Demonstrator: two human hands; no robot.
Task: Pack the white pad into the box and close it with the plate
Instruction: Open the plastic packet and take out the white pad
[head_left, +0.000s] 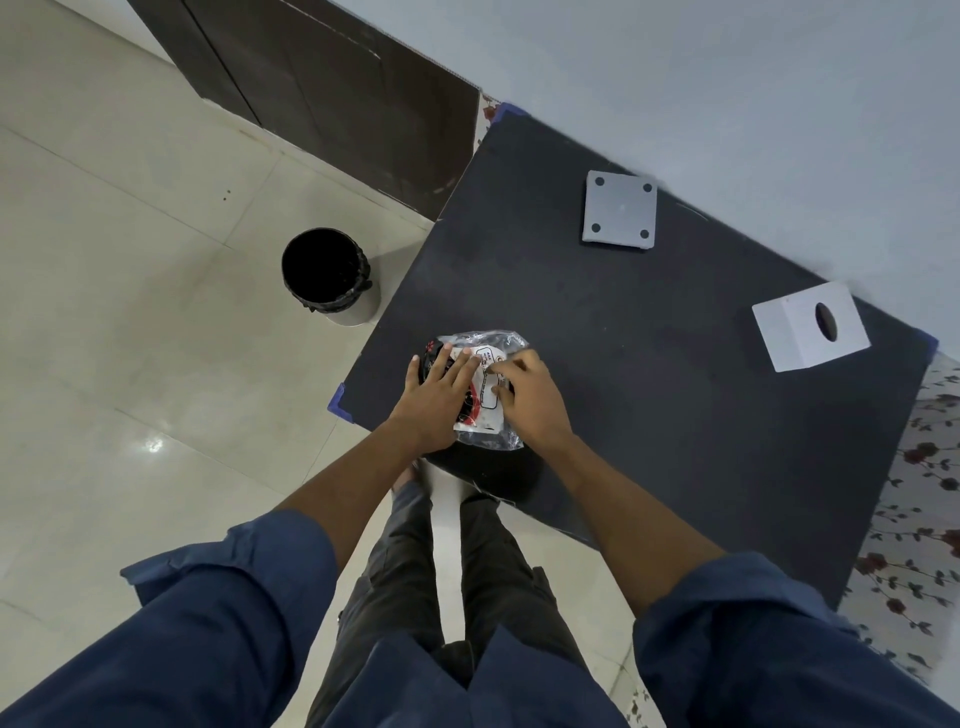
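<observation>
The white pad (482, 415) is a flat packet in crinkled clear plastic with red and black print. It lies on top of a black round box (488, 467) at the table's front left edge. My left hand (441, 395) lies flat over the packet's left side, fingers spread, thumb at the box's rim. My right hand (530, 400) pinches the packet's right side with curled fingers. The grey square plate (619, 213), with a dark dot at each corner, rests apart at the back of the table.
The table (675, 415) has a dark top and stands against a pale wall. A white carton with an oval hole (810, 327) sits at its right end. A black-lined bin (327, 275) stands on the tiled floor to the left.
</observation>
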